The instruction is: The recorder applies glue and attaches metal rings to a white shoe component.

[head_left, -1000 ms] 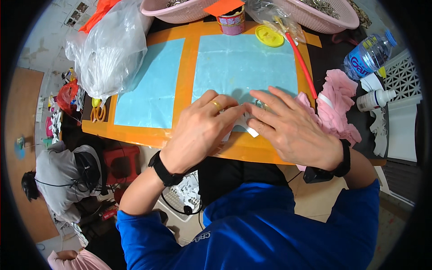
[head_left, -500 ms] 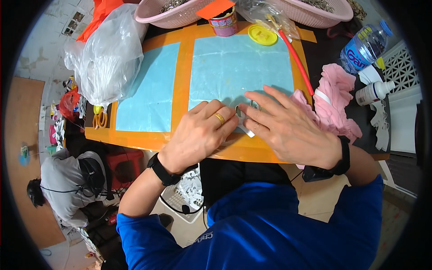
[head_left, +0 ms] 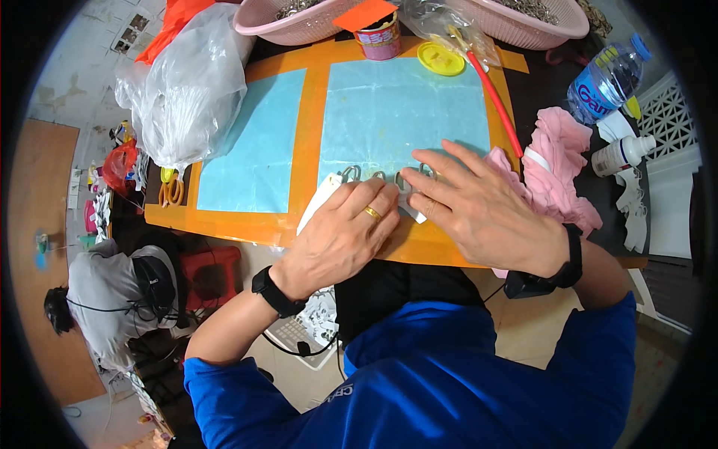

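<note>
A white strip (head_left: 320, 200) lies at the near edge of the mat, with several small silvery metal loops (head_left: 351, 173) along its far side. My left hand (head_left: 340, 233), wearing a gold ring, is closed over the strip, its fingertips bent down out of sight. To its right, my right hand (head_left: 482, 213) has its fingers stretched out and apart. The right fingertips rest by the loops at the strip's right end, where a white piece (head_left: 413, 212) shows between the hands. Exactly what the left fingertips pinch is hidden.
Blue sheets (head_left: 404, 105) framed in orange tape cover the table. Behind stand pink baskets (head_left: 299, 26) of metal parts and a small tub (head_left: 378, 43). A red-handled tool (head_left: 493, 101), pink cloth (head_left: 557, 153) and bottle (head_left: 604, 78) lie right; a plastic bag (head_left: 191, 90) left.
My left hand has shifted slightly left and down, and the white strip with more metal loops now shows beside it. The right hand has stayed nearly in place.
</note>
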Demonstrator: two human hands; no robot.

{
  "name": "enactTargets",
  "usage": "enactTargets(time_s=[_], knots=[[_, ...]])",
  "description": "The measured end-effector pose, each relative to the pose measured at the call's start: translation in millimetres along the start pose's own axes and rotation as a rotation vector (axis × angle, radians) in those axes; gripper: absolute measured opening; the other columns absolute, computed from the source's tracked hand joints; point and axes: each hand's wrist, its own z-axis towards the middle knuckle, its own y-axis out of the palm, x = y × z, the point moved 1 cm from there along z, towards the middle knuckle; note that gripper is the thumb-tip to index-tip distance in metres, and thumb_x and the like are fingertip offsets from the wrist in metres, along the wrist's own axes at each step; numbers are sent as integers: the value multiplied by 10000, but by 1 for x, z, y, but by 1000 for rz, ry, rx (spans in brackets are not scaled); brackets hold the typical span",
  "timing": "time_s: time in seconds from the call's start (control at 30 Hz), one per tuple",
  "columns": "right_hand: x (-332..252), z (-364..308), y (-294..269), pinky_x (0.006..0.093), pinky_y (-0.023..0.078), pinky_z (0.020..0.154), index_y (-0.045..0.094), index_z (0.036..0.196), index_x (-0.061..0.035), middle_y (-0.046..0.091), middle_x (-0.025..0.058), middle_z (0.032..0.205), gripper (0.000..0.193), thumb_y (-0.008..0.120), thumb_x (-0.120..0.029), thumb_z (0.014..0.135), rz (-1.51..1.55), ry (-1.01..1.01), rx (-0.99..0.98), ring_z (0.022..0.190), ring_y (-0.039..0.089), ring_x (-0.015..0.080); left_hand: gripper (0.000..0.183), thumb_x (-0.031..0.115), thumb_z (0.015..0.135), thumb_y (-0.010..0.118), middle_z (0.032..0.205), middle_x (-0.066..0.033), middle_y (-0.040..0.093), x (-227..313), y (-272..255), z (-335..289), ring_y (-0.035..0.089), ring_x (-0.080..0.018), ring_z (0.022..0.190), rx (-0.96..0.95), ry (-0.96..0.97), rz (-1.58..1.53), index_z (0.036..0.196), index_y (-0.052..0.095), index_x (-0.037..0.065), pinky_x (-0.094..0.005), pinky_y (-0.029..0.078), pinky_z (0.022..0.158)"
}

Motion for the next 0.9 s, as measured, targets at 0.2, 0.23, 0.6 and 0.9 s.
enactTargets(time_s=[0.2,0.23,0.6,0.9], knots=[[0,0,-3,559,359,1252,730,1212,65,664,206,1387,375,666,-72,869,7,-2,-20,1423,534,368,431,128,865,688,1350,-134,653,1,4,-4,603,-300,1290,72,-79,-51,1268,675,-25,-445,505,1055],[0,0,-3,560,359,1252,727,1211,64,662,207,1390,372,667,-68,868,14,-3,-16,1422,533,369,408,152,894,661,1339,-131,659,2,5,-5,598,-301,1296,74,-85,-57,1266,679,-14,-443,494,1073],[-2,3,-11,573,345,1264,724,1268,30,621,170,1477,422,683,-59,857,21,13,-129,1521,438,387,514,126,866,756,1373,-37,671,36,12,-6,607,-279,1296,151,-377,-21,1380,727,114,-527,399,1224],[28,9,-8,472,494,1137,820,1151,-94,742,114,1372,303,751,8,875,554,260,-75,1471,537,367,512,189,856,728,1341,-95,660,36,16,-6,563,-313,1389,149,-342,-29,1349,727,53,-568,327,1292]])
